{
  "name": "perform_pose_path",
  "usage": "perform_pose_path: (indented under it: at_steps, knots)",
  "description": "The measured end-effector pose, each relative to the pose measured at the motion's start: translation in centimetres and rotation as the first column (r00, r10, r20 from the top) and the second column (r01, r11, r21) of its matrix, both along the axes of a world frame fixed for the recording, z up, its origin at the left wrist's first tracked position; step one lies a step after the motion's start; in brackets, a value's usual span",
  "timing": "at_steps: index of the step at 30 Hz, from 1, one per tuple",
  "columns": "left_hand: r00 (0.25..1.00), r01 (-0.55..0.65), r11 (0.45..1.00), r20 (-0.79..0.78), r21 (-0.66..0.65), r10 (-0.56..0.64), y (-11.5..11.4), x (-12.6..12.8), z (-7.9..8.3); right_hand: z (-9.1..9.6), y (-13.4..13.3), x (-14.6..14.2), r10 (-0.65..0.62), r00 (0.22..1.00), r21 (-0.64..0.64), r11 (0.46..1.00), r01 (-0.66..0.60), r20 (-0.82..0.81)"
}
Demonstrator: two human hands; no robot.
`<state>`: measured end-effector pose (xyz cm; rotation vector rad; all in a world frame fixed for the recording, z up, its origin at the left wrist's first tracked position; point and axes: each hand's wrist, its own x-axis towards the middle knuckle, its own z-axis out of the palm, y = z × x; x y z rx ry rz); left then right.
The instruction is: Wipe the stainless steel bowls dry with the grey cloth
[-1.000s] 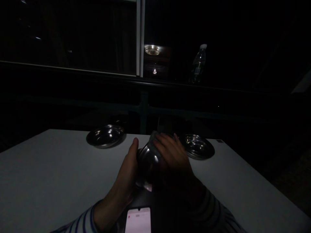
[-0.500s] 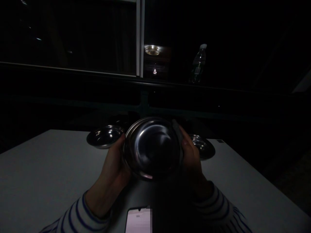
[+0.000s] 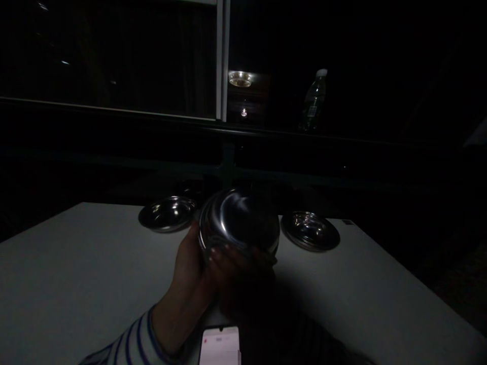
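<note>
A shiny steel bowl (image 3: 243,218) is held up over the table, tilted with what looks like its underside toward me. My left hand (image 3: 190,274) grips it at the left rim. Across its near side lies my right hand (image 3: 241,268), fingers bent and pressing what appears to be a thin grey cloth (image 3: 272,260) against the metal; deep shadow hides most of this hand. On the table behind, a steel bowl (image 3: 167,215) sits to the left and stacked steel bowls (image 3: 311,232) sit to the right.
A lit phone (image 3: 219,347) lies on the white table (image 3: 99,268) close to me, under my wrists. Beyond the table's far edge, a plastic bottle (image 3: 315,99) stands on a dark ledge by the window frame (image 3: 221,61). The room is very dim.
My right hand has moved from the bowl's right side down and left to its near side, uncovering the right-hand bowls. The held bowl has tilted; my left hand still grips it.
</note>
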<state>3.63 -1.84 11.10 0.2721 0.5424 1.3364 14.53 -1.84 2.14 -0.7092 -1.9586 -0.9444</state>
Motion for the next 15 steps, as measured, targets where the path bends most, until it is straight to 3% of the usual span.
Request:
perform_pose_path:
  at_steps: [4, 7, 9, 11, 13, 15]
  knots:
    - [1.0, 0.008, 0.997, 0.002, -0.076, -0.008, 0.0, 0.1, -0.1, 1.2, -0.8, 0.3, -0.002, 0.996, -0.021, 1.0, 0.004, 0.092]
    - [0.994, -0.104, 0.992, -0.04, -0.067, 0.101, 0.2, 0.2, 0.0, 3.1, 0.0, 2.5, 0.01, 0.999, -0.063, 0.998, -0.007, 0.048]
    - [0.981, -0.178, 0.984, -0.082, -0.026, 0.176, 0.3, 0.3, -0.1, 4.6, 0.8, 4.3, -0.045, 0.997, -0.195, 0.98, 0.034, -0.055]
    - [0.976, -0.18, 0.984, -0.122, -0.008, 0.178, 0.3, 0.6, -0.3, 5.5, 1.5, 5.6, -0.116, 0.987, -0.33, 0.941, 0.072, -0.113]
    - [0.979, -0.15, 0.989, -0.142, -0.017, 0.146, 0.4, 0.7, -0.5, 5.6, 1.5, 5.6, -0.142, 0.983, -0.372, 0.924, 0.091, -0.112]
    - [0.978, -0.156, 0.987, -0.144, -0.03, 0.151, 0.5, 0.7, -0.7, 4.7, 1.0, 4.2, -0.108, 0.992, -0.317, 0.945, 0.085, -0.058]
